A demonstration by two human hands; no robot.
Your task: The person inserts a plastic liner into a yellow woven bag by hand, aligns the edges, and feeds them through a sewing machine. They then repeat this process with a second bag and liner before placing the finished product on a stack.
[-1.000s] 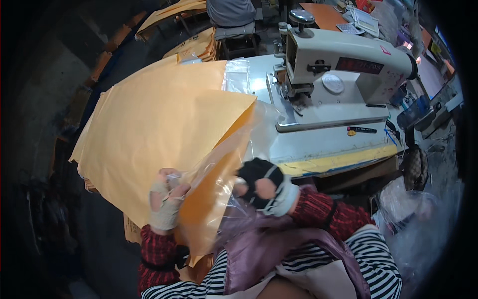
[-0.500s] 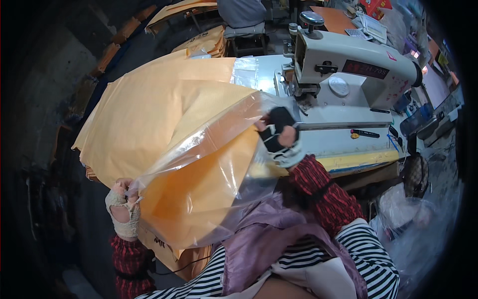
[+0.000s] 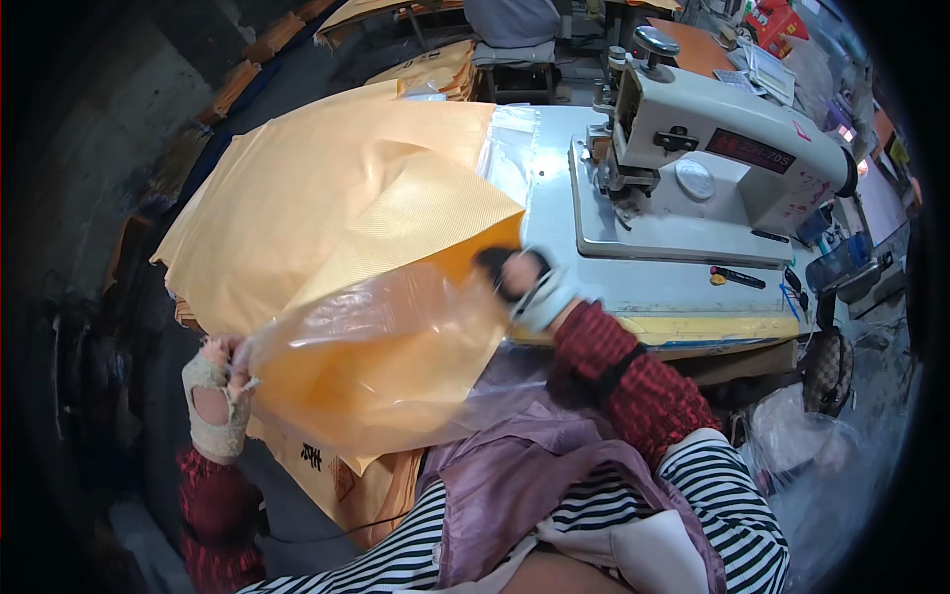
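Observation:
Woven yellow-orange sacks (image 3: 297, 203) lie in a broad pile on the table's left half. The top sack's mouth is open towards me, with a clear plastic liner (image 3: 361, 317) across it. At the liner's left edge, my left hand (image 3: 218, 391), in a worn pale fingerless glove, pinches the film. My right hand (image 3: 522, 282), in a black and white glove, is at the liner's right end beside the sack's corner. It is blurred by motion, but its fingers look closed on the film. Part of the liner drapes over my lap.
A white industrial sewing machine (image 3: 712, 144) stands on the table at the right. Near its base lie a marker pen (image 3: 739, 277) and small tools. More sacks (image 3: 341, 485) hang below my left forearm. A chair (image 3: 515, 54) stands beyond the table.
My right hand has moved left and slightly down, and the liner's stretched edge has dropped and slackened. My left hand has shifted a little left and up with the film. The view has turned slightly.

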